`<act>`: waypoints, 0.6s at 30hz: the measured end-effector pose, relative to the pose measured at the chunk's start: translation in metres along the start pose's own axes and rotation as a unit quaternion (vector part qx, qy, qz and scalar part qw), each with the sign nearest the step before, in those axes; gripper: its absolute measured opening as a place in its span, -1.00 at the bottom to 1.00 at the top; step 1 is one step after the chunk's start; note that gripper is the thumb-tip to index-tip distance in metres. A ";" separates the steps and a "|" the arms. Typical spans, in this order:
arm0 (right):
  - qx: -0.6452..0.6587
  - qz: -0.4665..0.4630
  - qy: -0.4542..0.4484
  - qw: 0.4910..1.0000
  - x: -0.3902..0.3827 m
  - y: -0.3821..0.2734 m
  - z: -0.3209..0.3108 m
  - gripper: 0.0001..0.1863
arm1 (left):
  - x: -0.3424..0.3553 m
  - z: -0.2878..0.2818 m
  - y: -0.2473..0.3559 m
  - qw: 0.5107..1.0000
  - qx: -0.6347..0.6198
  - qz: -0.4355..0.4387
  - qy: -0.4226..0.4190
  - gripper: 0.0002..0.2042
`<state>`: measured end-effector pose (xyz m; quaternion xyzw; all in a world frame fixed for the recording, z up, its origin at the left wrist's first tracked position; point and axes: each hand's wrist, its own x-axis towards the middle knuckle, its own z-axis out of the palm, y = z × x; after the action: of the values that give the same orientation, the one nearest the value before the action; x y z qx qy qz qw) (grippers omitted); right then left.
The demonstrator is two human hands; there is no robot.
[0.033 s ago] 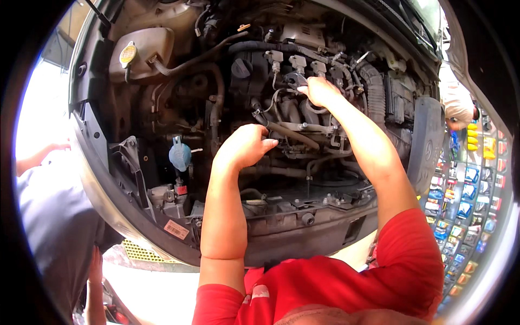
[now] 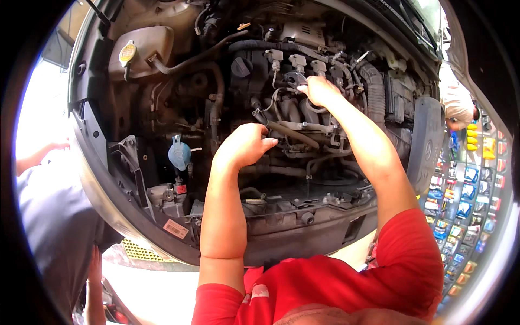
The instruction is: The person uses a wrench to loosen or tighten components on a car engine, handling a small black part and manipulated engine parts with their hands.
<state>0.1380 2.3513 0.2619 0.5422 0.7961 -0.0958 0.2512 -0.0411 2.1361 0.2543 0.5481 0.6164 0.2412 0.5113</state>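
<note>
My right hand (image 2: 320, 91) reaches over the engine beside the row of ignition coils (image 2: 297, 61). Its fingers are closed in a pinch near a dark part below the coils; whatever they hold is too small and covered to name. Lower and to the left, my left hand (image 2: 245, 145) hovers by a brown hose (image 2: 295, 134), thumb stretched to the right and away from the other fingers. Those fingers bend down into the engine bay, their tips hidden, and no held object shows. The black oil filler cap (image 2: 241, 67) lies above my left hand.
A coolant tank (image 2: 154, 51) with a yellow cap stands at the far left, and a blue washer-fluid cap (image 2: 179, 156) nearer. A ribbed intake hose (image 2: 374, 86) and dark cover (image 2: 425, 146) lie right. People stand left (image 2: 54, 216) and far right (image 2: 457, 103), near a goods display (image 2: 466, 206).
</note>
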 end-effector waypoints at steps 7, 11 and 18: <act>0.044 0.030 -0.005 0.999 0.003 0.000 0.010 -0.43 | 0.004 0.003 -0.004 1.000 -0.002 0.012 0.002 -0.57; 0.100 0.034 -0.004 0.994 0.006 0.001 0.019 -0.40 | 0.002 0.001 -0.003 1.000 -0.001 0.012 0.001 -0.56; 0.201 0.081 -0.047 0.975 0.008 -0.002 0.033 -0.36 | 0.001 0.003 -0.007 1.000 -0.002 0.021 0.012 -0.56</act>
<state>0.1441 2.3432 0.2295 0.6390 0.7016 -0.2583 0.1809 -0.0413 2.1345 0.2474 0.5571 0.6105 0.2599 0.4995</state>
